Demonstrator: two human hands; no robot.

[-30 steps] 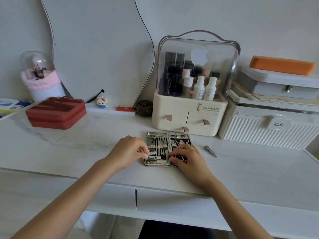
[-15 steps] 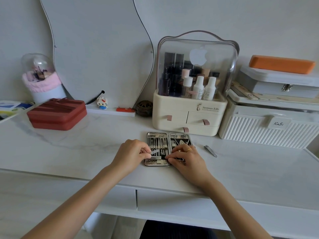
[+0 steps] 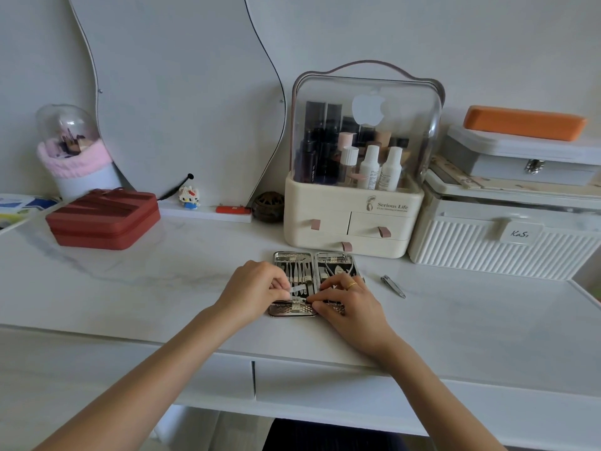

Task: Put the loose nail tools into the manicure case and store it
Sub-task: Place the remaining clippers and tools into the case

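The metal manicure case [image 3: 294, 311] lies open flat on the white desk, its two halves lined with several steel tools in black slots. My left hand [image 3: 253, 289] pinches a small flat steel tool [image 3: 297, 290] over the case's left half. My right hand [image 3: 349, 302], with a gold ring, rests on the lower right half, its fingertips touching the case's middle near the hinge. A loose nail clipper [image 3: 393, 286] lies on the desk to the right of the case, apart from both hands.
A cream cosmetics organiser [image 3: 353, 219] with drawers stands right behind the case. A white ribbed box [image 3: 500, 245] stands at the right, a red zip case [image 3: 102, 218] at the left. Desk drawers [image 3: 325, 385] run below the front edge.
My left hand has lifted its small tool slightly and turned it over the left half. My right hand has shifted a little toward the case's centre.
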